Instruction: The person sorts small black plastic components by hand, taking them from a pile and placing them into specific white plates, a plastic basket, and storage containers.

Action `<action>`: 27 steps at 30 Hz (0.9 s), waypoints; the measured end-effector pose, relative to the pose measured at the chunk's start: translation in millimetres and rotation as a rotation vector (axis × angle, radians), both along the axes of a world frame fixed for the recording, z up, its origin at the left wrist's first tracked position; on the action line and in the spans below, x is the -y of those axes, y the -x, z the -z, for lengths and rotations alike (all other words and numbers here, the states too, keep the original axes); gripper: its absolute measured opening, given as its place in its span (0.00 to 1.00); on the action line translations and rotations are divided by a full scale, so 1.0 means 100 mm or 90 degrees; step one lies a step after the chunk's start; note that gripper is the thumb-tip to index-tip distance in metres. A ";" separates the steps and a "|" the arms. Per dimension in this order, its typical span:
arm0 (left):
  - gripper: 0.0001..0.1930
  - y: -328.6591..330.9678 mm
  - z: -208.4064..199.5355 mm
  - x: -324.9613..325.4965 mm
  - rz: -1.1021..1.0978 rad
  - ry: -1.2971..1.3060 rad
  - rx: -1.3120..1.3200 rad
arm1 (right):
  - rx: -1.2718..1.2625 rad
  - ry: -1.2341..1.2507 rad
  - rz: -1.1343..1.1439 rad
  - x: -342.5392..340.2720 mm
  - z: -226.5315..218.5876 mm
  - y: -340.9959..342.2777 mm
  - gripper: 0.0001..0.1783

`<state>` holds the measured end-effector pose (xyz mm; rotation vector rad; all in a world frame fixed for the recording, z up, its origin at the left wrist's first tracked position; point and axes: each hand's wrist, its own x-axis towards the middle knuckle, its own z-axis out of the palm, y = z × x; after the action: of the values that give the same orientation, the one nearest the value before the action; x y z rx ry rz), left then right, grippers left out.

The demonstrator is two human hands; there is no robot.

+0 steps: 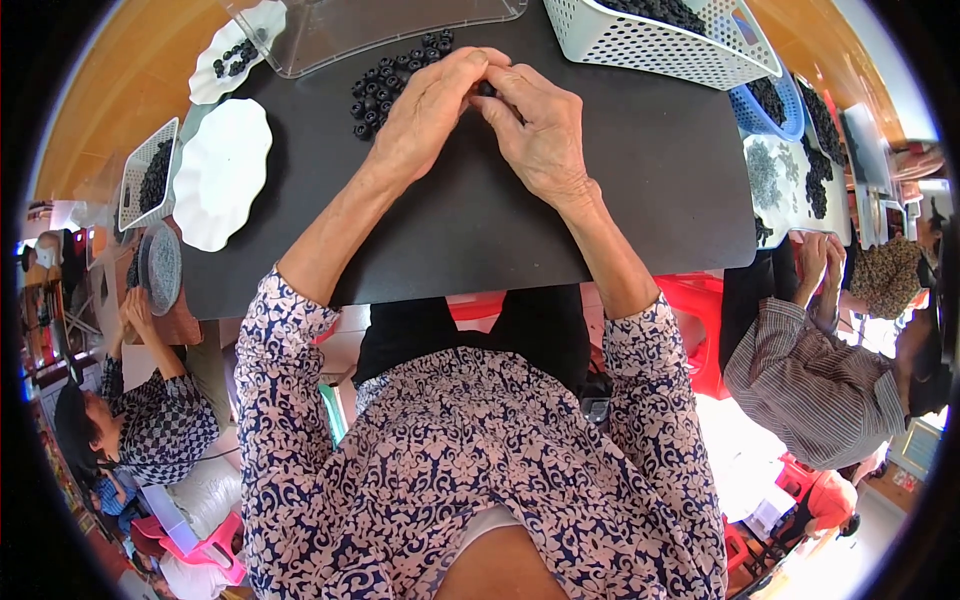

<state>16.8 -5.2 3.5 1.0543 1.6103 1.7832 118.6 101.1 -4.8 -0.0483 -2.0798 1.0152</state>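
Note:
Over the far part of the dark table my two hands meet at the fingertips. Between the curled fingers and thumb of my right hand [540, 125] shows a small round black piece [487, 89]. My left hand [432, 112] is closed, its fingertips touching those of the right; what they grip is hidden. Just left of and beyond my left hand lies a loose pile of small round black pieces [375, 95], with hollow-looking middles. Part of the pile is hidden behind that hand.
A clear plastic tray [400, 50] stands at the far edge. White scalloped plates [222, 175] lie left; a white perforated basket [650, 55] and a blue basket [793, 112], both with black pieces, stand far right. Co-workers sit at left [150, 420] and right [815, 380].

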 end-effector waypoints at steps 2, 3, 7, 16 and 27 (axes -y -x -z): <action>0.20 -0.02 0.03 -0.01 0.015 0.022 0.009 | -0.002 0.001 0.004 -0.01 0.00 0.01 0.14; 0.20 -0.03 0.03 -0.01 0.004 0.006 -0.049 | -0.007 0.011 0.000 -0.01 0.00 0.01 0.14; 0.20 0.02 0.05 0.03 -0.004 -0.025 -0.141 | 0.006 0.054 -0.017 0.00 0.02 0.02 0.11; 0.14 0.57 0.03 0.10 -0.155 0.234 -0.804 | -0.021 0.728 -0.296 -0.14 -0.02 -0.07 0.15; 0.14 0.69 0.13 -0.07 -0.123 0.242 -0.867 | 0.021 0.662 -0.226 -0.06 -0.04 -0.01 0.12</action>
<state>-52.7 1.7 -9.5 2.1399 2.6730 0.6117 119.8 107.1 -0.4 -0.2250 -1.3942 2.2203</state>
